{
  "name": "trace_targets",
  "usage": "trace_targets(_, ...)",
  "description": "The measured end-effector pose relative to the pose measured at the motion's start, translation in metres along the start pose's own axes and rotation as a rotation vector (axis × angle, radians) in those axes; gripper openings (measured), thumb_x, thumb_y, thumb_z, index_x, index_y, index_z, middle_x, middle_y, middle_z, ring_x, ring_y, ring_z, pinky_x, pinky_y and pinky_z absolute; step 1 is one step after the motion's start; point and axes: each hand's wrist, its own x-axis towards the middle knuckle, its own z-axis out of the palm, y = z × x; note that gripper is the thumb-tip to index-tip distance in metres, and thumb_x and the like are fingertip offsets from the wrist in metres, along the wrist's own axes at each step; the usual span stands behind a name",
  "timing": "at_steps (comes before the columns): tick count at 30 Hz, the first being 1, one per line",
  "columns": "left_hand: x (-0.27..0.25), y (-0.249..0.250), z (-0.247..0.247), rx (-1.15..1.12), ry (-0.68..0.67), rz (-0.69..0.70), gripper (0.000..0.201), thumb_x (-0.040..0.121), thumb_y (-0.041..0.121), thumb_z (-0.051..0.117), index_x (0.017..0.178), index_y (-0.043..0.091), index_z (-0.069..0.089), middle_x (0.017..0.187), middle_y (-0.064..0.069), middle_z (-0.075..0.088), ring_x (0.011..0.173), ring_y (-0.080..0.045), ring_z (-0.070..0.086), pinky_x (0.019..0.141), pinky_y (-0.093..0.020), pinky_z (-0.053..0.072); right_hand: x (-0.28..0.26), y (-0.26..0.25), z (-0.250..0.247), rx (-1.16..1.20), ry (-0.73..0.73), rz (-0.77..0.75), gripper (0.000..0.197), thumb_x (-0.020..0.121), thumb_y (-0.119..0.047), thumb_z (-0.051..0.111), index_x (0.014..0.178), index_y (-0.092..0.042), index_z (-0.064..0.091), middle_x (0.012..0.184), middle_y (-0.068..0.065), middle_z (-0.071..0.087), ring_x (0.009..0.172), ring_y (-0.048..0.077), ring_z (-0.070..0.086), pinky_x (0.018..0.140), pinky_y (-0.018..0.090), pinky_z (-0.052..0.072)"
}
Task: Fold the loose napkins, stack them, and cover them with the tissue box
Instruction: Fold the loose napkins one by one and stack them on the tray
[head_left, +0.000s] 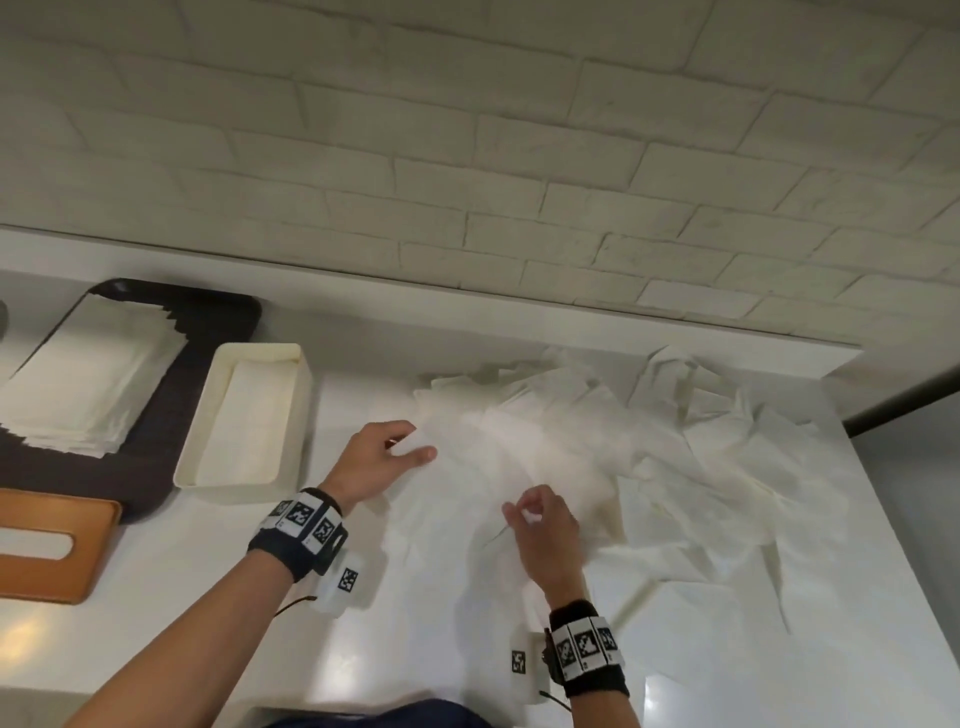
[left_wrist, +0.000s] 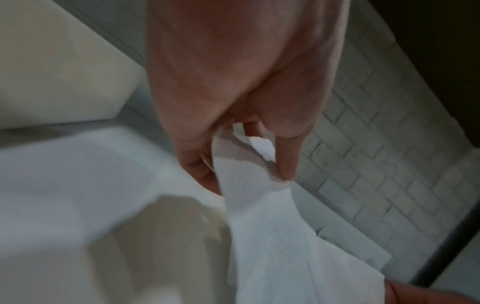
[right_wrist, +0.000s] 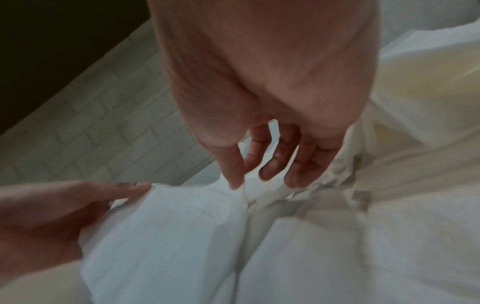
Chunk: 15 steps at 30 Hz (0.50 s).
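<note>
A heap of loose white napkins (head_left: 675, 441) sprawls over the right half of the white counter (head_left: 441, 649). One napkin (head_left: 467, 478) is stretched between my hands. My left hand (head_left: 415, 441) pinches its far left corner; in the left wrist view the thumb and fingers (left_wrist: 285, 168) clamp the napkin (left_wrist: 259, 216). My right hand (head_left: 519, 512) pinches a raised fold of the napkin (right_wrist: 182, 226) between thumb and fingertips (right_wrist: 236, 183). Folded napkins (head_left: 88, 374) lie stacked on a dark tray (head_left: 208, 322) at far left. The brown tissue box (head_left: 47, 545), slot up, lies at the left edge.
An open cream rectangular container (head_left: 249, 415) stands between the dark tray and my left hand. A white brick wall (head_left: 519, 156) backs the counter behind a low ledge. The counter ends at the right, just past the napkin heap.
</note>
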Motion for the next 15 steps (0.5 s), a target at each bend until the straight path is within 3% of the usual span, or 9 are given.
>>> trace_targets(2, -0.007, 0.009, -0.010, -0.169, -0.027, 0.017, 0.031, 0.089, 0.031, 0.089, 0.090, 0.010, 0.067, 0.087, -0.006, 0.072, 0.081, -0.024, 0.065, 0.085, -0.037, 0.048, -0.005, -0.013, -0.005, 0.391, -0.011, 0.010, 0.022, 0.104, -0.026, 0.072, 0.095, -0.018, 0.054, 0.083, -0.006, 0.068, 0.085, 0.015, 0.066, 0.089, 0.040, 0.059)
trace_targets(4, -0.015, 0.018, -0.021, -0.302, -0.033, 0.036, 0.038, 0.089, 0.023, 0.089, 0.097, 0.003, 0.058, 0.088, -0.015, 0.069, 0.082, -0.026, 0.060, 0.087, -0.040, 0.045, -0.009, -0.031, -0.006, 0.770, -0.048, 0.060, 0.021, 0.109, -0.019, 0.066, 0.101, -0.012, 0.047, 0.084, 0.008, 0.069, 0.086, 0.023, 0.066, 0.087, 0.041, 0.062)
trace_targets(5, -0.020, 0.025, -0.026, -0.358, -0.017, 0.047, 0.034, 0.091, 0.015, 0.087, 0.098, 0.004, 0.056, 0.094, -0.019, 0.075, 0.084, -0.026, 0.064, 0.088, -0.040, 0.047, -0.010, -0.040, -0.006, 0.874, -0.038, 0.080, 0.018, 0.109, -0.018, 0.064, 0.104, -0.013, 0.048, 0.087, 0.012, 0.071, 0.088, 0.026, 0.066, 0.085, 0.042, 0.061)
trace_targets(8, -0.033, 0.042, -0.041, -0.408, -0.001, 0.070, 0.038, 0.091, 0.005, 0.083, 0.119, 0.011, 0.057, 0.106, -0.025, 0.080, 0.093, -0.031, 0.075, 0.087, -0.038, 0.055, -0.012, -0.070, -0.005, 0.951, -0.014, 0.126, 0.018, 0.108, -0.028, 0.066, 0.118, -0.020, 0.053, 0.108, 0.005, 0.078, 0.098, 0.026, 0.074, 0.088, 0.046, 0.062)
trace_targets(11, -0.038, 0.046, -0.058, -0.437, -0.011, 0.090, 0.053, 0.089, 0.007, 0.085, 0.135, 0.022, 0.064, 0.108, -0.019, 0.081, 0.100, -0.031, 0.078, 0.087, -0.035, 0.061, -0.019, -0.096, 0.001, 0.914, -0.140, 0.048, 0.048, 0.097, -0.020, 0.082, 0.137, -0.023, 0.055, 0.129, 0.001, 0.076, 0.118, 0.022, 0.075, 0.094, 0.052, 0.064)
trace_targets(14, -0.040, 0.046, -0.081, -0.375, 0.055, 0.142, 0.038, 0.087, 0.016, 0.088, 0.121, 0.026, 0.078, 0.117, -0.003, 0.080, 0.120, -0.019, 0.071, 0.107, -0.033, 0.052, -0.018, -0.112, 0.007, 0.832, -0.203, -0.064, 0.072, 0.085, -0.006, 0.092, 0.143, -0.020, 0.053, 0.136, 0.006, 0.073, 0.126, 0.028, 0.071, 0.100, 0.051, 0.062)
trace_targets(15, -0.041, 0.045, -0.088, -0.372, 0.090, 0.158, 0.032, 0.086, 0.017, 0.088, 0.117, 0.026, 0.080, 0.116, 0.003, 0.080, 0.118, -0.013, 0.070, 0.107, -0.030, 0.050, -0.018, -0.118, 0.008, 0.838, -0.199, -0.071, 0.076, 0.083, -0.003, 0.092, 0.145, -0.020, 0.052, 0.135, 0.008, 0.073, 0.126, 0.030, 0.071, 0.100, 0.047, 0.062)
